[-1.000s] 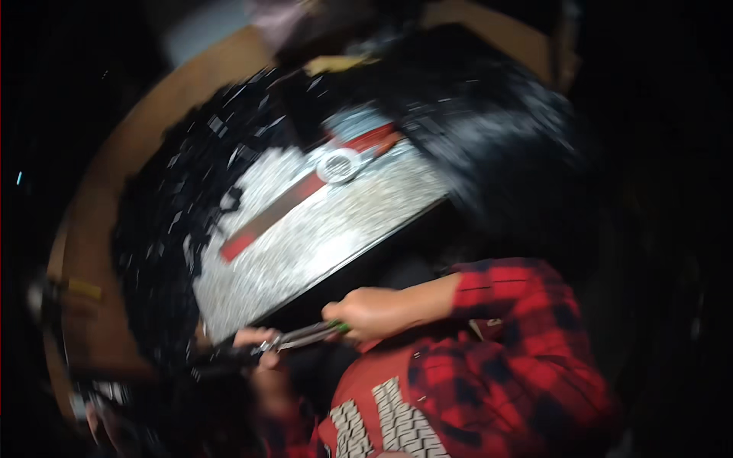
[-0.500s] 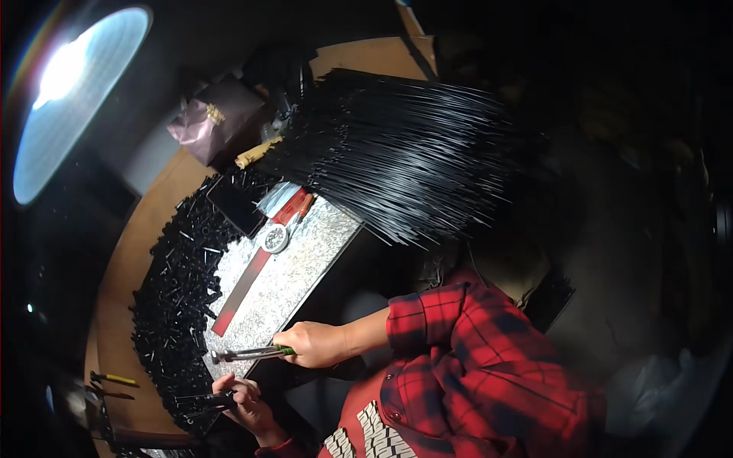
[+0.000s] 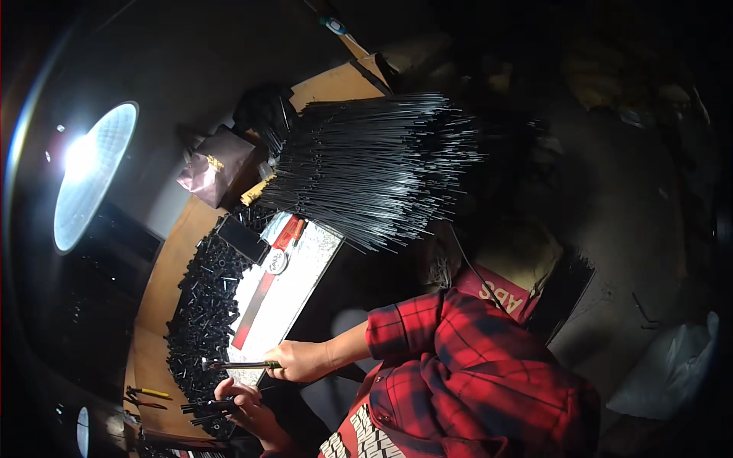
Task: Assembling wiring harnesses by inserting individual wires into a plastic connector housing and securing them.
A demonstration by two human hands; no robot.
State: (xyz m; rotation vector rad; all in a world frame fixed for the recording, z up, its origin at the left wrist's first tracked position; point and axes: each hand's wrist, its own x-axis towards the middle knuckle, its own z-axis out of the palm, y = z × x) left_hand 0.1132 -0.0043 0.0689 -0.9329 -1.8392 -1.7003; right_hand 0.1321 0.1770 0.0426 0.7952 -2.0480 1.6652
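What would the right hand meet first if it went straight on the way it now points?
Likely the pile of black pieces: the right hand points left, and its tool overlaps the pile in the picture. Depth is unclear, so it might pass above.

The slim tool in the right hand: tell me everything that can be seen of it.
The slim tool is long, narrow and metallic-looking, with a touch of green near the grip. The right hand closes around its near end and hides part of it. It runs nearly level across the picture, pointing left, past the pale board, with its far tip seen against the pile of small black pieces. Whether that tip grips or touches anything is too small to tell.
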